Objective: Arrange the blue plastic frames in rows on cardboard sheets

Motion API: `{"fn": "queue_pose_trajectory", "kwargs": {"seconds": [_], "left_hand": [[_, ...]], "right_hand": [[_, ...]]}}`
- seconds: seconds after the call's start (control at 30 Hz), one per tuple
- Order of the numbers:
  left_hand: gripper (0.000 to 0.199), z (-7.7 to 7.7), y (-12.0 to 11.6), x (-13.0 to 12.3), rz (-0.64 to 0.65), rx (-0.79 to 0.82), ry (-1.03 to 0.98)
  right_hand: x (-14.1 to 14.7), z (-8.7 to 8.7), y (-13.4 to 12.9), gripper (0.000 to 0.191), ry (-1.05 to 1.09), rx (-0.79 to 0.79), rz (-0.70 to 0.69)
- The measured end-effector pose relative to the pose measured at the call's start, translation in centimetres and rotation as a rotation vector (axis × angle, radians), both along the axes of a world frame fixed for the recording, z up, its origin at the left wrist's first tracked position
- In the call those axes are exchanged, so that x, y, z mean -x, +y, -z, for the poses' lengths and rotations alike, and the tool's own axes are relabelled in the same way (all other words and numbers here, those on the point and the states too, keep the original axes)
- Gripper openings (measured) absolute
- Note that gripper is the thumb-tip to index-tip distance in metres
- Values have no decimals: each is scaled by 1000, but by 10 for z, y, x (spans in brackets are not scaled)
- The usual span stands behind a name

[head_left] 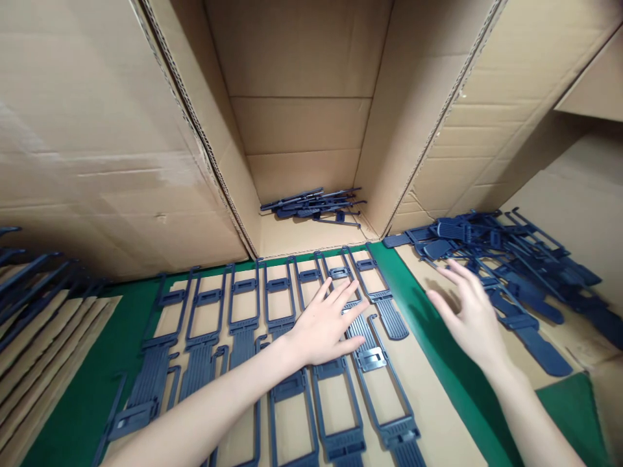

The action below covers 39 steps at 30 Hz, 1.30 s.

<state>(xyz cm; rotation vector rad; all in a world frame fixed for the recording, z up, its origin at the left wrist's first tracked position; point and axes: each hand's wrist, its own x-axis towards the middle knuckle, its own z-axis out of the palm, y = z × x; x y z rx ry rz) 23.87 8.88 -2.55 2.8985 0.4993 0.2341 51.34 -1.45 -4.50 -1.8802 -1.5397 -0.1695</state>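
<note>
My left hand point(324, 324) is spread palm down over rows of dark blue plastic parts, its fingers apart across the upper row. Each part has a rectangular open frame and a flat ribbed paddle, like the frame part point(243, 295) left of that hand. These parts lie on a flat cardboard sheet point(433, 395). The parts beneath my palm are partly hidden. To the right, my right hand point(470, 318) hovers with fingers apart, beside a loose pile of the same blue parts point(516, 259). Nothing shows between its fingers.
A tall open cardboard box point(302, 123) stands behind the rows, with a small heap of blue parts point(316, 204) inside. At the left, stacked cardboard sheets point(53, 363) carry more parts. Green tabletop point(87, 370) shows between them. Cardboard walls point(111, 130) flank the box.
</note>
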Motion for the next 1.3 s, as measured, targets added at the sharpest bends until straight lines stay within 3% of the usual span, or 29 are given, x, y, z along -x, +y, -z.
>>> {"fn": "queue_pose_trajectory", "kwargs": {"seconds": [0.1, 0.17, 0.27, 0.4, 0.6, 0.8, 0.97, 1.07, 1.2, 1.3], "left_hand": [[60, -1, 0, 0, 5, 1, -1], [59, 0, 1, 0, 4, 1, -5], [59, 1, 1, 0, 2, -2, -14], [58, 2, 2, 0, 7, -17, -22], [58, 1, 2, -1, 2, -36, -12], [58, 3, 2, -1, 6, -36, -2], [58, 3, 3, -1, 5, -36, -5], [58, 3, 4, -2, 10, -39, -5], [58, 5, 4, -2, 9, -55, -7], [57, 7, 4, -2, 6, -67, -17]], "right_hand": [[-35, 9, -7, 56, -112, 13, 258], [-54, 18, -12, 60, -176, 88, 339], [-68, 28, -18, 53, -223, 188, 371], [-73, 30, -20, 38, -201, 225, 386], [-78, 22, -23, 53, -177, 221, 540], [-81, 18, -24, 26, 16, 135, 501], [-82, 21, -22, 28, 39, 134, 397], [-74, 15, -20, 29, -45, 26, 373], [-53, -4, -20, 33, -143, -383, 452], [-35, -17, -20, 32, -6, -647, 445]]}}
